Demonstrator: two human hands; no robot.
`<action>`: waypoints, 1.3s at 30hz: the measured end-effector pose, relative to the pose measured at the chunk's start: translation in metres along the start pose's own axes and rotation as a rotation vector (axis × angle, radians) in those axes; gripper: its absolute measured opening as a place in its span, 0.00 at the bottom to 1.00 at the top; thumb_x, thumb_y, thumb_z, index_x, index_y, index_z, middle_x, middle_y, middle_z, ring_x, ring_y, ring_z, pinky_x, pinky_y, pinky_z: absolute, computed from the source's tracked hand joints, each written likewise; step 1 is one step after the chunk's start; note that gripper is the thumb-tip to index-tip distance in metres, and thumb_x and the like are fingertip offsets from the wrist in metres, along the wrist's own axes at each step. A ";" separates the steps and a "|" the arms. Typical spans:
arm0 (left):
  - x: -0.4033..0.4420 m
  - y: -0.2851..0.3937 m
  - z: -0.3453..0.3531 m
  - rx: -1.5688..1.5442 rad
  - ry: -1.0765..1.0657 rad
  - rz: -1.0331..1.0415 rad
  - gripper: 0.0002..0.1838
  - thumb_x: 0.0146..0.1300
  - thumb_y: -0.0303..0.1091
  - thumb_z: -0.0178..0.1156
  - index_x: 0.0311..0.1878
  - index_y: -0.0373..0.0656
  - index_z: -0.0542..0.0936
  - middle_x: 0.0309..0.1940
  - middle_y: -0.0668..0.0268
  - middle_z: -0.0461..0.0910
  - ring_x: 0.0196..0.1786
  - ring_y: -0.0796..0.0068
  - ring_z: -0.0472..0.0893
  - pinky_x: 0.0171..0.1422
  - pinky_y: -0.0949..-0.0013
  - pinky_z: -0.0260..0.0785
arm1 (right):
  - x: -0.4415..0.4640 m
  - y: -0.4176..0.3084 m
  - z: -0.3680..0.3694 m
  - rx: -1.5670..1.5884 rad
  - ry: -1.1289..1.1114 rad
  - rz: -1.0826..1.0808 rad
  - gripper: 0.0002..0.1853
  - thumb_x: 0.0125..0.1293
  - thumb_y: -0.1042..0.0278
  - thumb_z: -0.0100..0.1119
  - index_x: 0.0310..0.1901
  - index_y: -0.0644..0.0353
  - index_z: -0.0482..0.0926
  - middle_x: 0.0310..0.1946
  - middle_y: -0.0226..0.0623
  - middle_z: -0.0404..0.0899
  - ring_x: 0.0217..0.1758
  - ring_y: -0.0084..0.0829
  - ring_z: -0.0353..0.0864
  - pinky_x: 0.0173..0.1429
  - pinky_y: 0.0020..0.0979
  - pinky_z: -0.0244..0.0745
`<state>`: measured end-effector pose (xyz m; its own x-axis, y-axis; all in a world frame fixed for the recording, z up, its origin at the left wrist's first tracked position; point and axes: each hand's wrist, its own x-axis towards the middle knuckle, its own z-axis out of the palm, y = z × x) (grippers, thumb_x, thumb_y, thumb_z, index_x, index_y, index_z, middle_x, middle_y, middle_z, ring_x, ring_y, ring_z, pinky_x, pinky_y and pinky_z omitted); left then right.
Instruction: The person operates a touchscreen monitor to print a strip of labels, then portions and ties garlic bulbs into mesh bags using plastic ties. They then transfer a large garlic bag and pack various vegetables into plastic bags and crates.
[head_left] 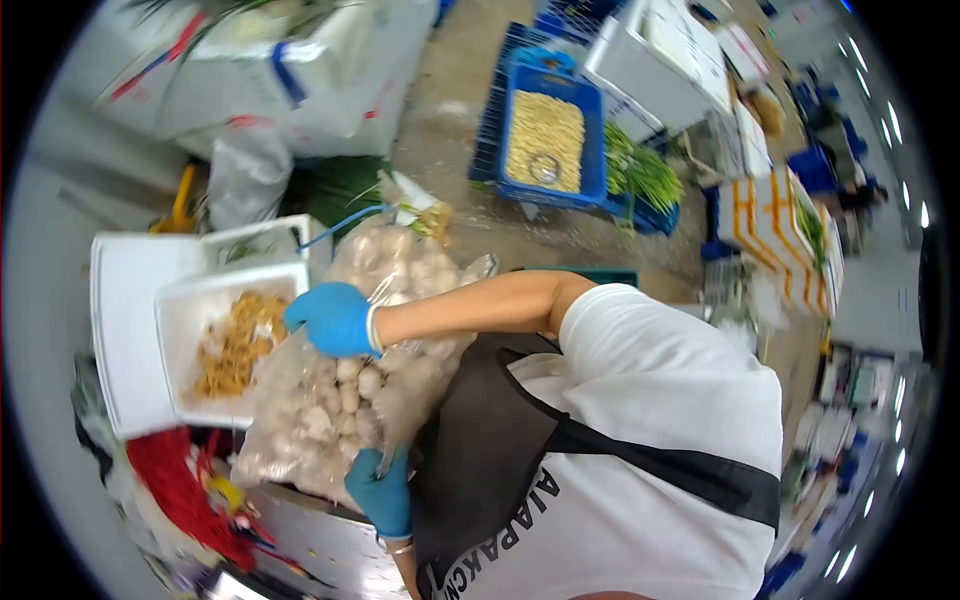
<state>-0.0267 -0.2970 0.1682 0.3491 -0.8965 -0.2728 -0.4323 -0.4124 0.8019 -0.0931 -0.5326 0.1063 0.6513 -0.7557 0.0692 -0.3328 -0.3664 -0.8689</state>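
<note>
A large clear plastic bag (310, 410) full of pale, round, mushroom-like pieces lies in front of my body. My right hand (335, 320), in a blue glove, is closed on the bag's upper left part, with the forearm across the bag. At the lower edge, my left hand (380, 492), also blue-gloved, has its fingers curled round gathered plastic. Pale round pieces (350, 385) show between the two hands. Left of the bag stands a white foam box (175, 300) holding yellowish-brown pieces (240, 345).
Red netting (180, 490) lies at lower left beside a metal surface (330, 545). A blue crate (598, 150) of pale yellow food stands on the floor, near green vegetables (640, 172). White foam boxes (670, 60) are stacked at upper right. A large white wrapped box (350, 90) stands at upper left.
</note>
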 end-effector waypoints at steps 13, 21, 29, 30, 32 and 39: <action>0.142 0.027 0.174 0.109 -0.825 0.834 0.04 0.52 0.34 0.61 0.24 0.50 0.77 0.22 0.61 0.76 0.25 0.55 0.77 0.28 0.55 0.67 | -0.229 0.159 -0.171 -0.045 0.680 0.758 0.06 0.60 0.75 0.50 0.35 0.62 0.77 0.29 0.49 0.78 0.32 0.43 0.76 0.40 0.38 0.71; 0.176 0.077 0.240 0.185 -1.088 1.132 0.04 0.53 0.32 0.57 0.25 0.52 0.78 0.23 0.63 0.76 0.26 0.56 0.79 0.28 0.55 0.69 | -0.310 0.153 -0.192 0.088 1.060 0.889 0.05 0.60 0.81 0.47 0.29 0.63 0.74 0.23 0.37 0.70 0.30 0.25 0.68 0.36 0.29 0.66; 0.222 0.165 0.366 0.301 -1.230 1.202 0.04 0.54 0.34 0.57 0.24 0.52 0.79 0.23 0.62 0.79 0.26 0.56 0.80 0.27 0.56 0.70 | -0.326 0.226 -0.305 0.107 1.176 0.907 0.04 0.59 0.81 0.48 0.30 0.63 0.73 0.23 0.35 0.69 0.30 0.25 0.68 0.36 0.28 0.66; 0.226 0.179 0.379 0.348 -1.232 1.216 0.05 0.54 0.35 0.57 0.25 0.52 0.79 0.23 0.62 0.79 0.25 0.57 0.80 0.27 0.56 0.70 | -0.329 0.235 -0.322 0.140 1.164 0.919 0.04 0.58 0.81 0.48 0.30 0.63 0.73 0.23 0.35 0.69 0.30 0.25 0.68 0.36 0.28 0.66; 0.239 0.213 0.414 0.437 -1.238 1.246 0.05 0.55 0.37 0.58 0.25 0.52 0.80 0.22 0.63 0.80 0.24 0.58 0.80 0.26 0.56 0.70 | -0.335 0.260 -0.361 0.205 1.143 0.946 0.03 0.57 0.80 0.49 0.30 0.63 0.73 0.23 0.35 0.69 0.30 0.25 0.68 0.37 0.28 0.67; 0.275 0.247 0.463 0.449 -1.284 1.173 0.07 0.50 0.39 0.67 0.27 0.51 0.77 0.24 0.64 0.78 0.30 0.55 0.80 0.30 0.54 0.69 | -0.326 0.312 -0.417 0.187 1.113 1.037 0.10 0.59 0.80 0.49 0.41 0.64 0.79 0.33 0.41 0.79 0.38 0.32 0.77 0.45 0.31 0.72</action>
<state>-0.4230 -0.7207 0.0451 -0.9773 -0.1859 -0.1014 -0.2001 0.6543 0.7293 -0.6938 -0.6266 0.0173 -0.6601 -0.6694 -0.3409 -0.1608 0.5692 -0.8063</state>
